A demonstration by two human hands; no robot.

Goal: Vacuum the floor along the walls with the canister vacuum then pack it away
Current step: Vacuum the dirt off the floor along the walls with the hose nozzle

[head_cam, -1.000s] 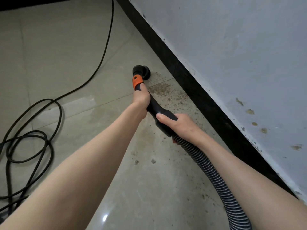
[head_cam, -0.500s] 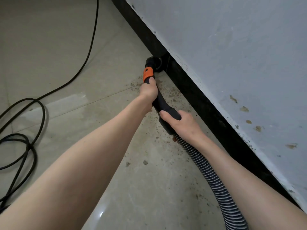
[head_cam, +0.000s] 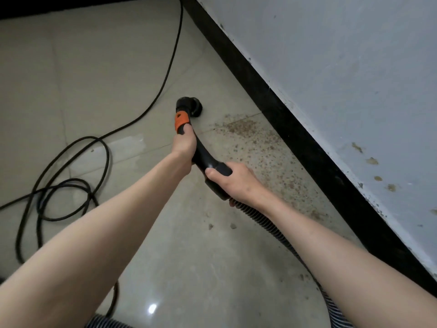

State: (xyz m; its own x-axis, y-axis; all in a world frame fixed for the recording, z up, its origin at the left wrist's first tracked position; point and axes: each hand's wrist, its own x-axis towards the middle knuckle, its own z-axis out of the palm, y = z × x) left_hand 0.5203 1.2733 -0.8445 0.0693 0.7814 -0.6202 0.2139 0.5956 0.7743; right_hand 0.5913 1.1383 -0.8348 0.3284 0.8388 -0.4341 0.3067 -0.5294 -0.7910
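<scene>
A black curved vacuum handle [head_cam: 205, 159] with an orange collar [head_cam: 181, 119] ends in a round black brush nozzle [head_cam: 191, 106] resting on the beige tiled floor. My left hand [head_cam: 184, 143] grips the handle just below the orange collar. My right hand [head_cam: 233, 182] grips the rear end of the handle, where the ribbed grey hose [head_cam: 267, 223] joins it. The hose runs back under my right forearm toward the bottom right. The nozzle sits well away from the black baseboard [head_cam: 272, 98].
Brown crumbs and dirt [head_cam: 262, 147] are scattered on the tile between the handle and the baseboard. A black power cord [head_cam: 71, 181] loops across the floor at left. A grey stained wall [head_cam: 343, 67] rises at right. More ribbed hose [head_cam: 106, 324] shows at the bottom edge.
The nozzle has pulled back from the baseboard, where it touched half a second ago, out onto the open tile to the left. Both hands keep their grip.
</scene>
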